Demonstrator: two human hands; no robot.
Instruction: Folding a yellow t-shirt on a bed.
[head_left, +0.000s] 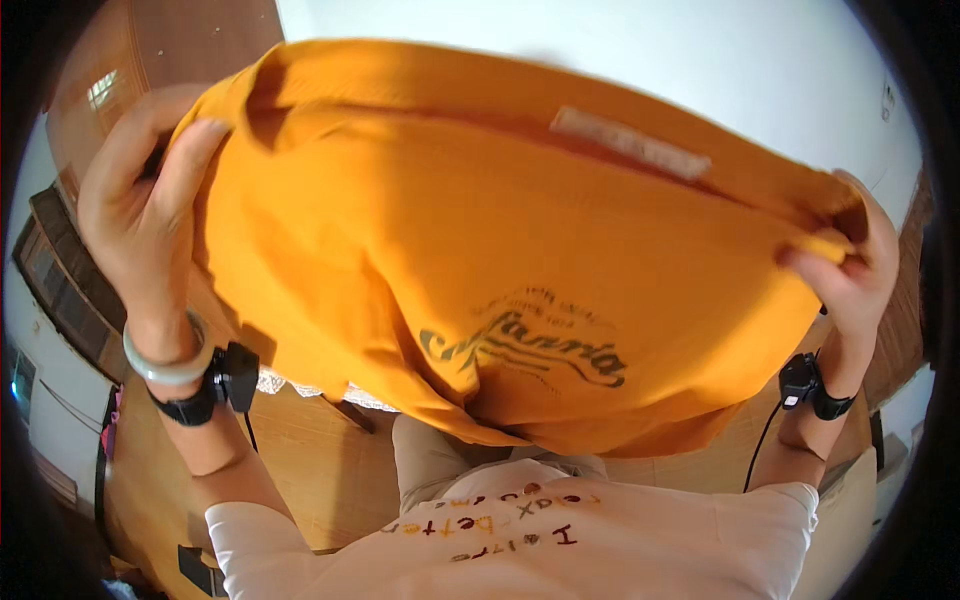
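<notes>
A wide orange printed cloth is stretched out in front of me at chest height. Its upper edge gapes like the mouth of a shirt or bag; I cannot tell which. Dark lettering marks its front, and a pale strip lies along the inner side of that edge. My left hand pinches the upper left corner, thumb in front and fingers behind. At the upper right corner my right hand grips the fabric the same way, slightly blurred. The cloth sags in folds toward its lower middle.
Below the cloth is a wooden floor, with a white lacy cloth partly hidden behind it. A dark-framed piece of furniture stands at the left. Cables hang from the black devices on my wrists. A white wall rises ahead.
</notes>
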